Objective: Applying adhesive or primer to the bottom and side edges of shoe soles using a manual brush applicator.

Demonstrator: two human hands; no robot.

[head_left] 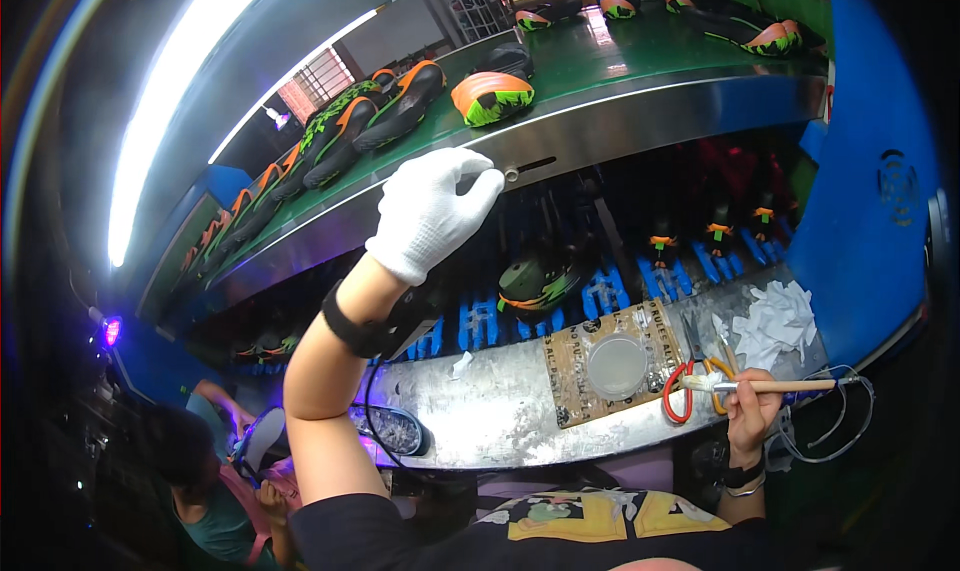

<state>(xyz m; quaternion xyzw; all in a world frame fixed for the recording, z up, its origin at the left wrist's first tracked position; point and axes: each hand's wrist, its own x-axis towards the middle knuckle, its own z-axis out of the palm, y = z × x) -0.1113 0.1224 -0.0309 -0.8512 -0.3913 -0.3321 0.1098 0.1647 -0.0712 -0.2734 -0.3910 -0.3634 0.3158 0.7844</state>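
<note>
Holding a brush [790, 385] near the right end of the table, the bare right hand [752, 411] has its fingers closed around the wooden handle, which lies almost level; the bristle end points left and carries something white. The brush head hangs over a pair of scissors [679, 407] with one red and one orange loop. Left of them, a piece of brown cardboard [572, 396] lies on the worn metal table [490, 421] and bears a round, clear dish [617, 366]. Crumpled white scraps [775, 326] lie heaped at the right. At the lower left a co-worker [225, 511] holds a shoe [262, 436]. Beyond the table's back edge stands a row of blue supports [605, 293], with a dark shoe trimmed in green and orange [535, 283] among them. Above these, the left hand [430, 211], in a white knitted glove, is raised before the metal edge of a green belt [620, 61]; its fingers curl loosely, a gap shows between thumb and forefinger, and nothing is visible in its grasp. On the belt, an orange-and-green shoe [492, 101] sits just beyond that hand, with dark and orange shoes [400, 111] lined up to its left.
</note>
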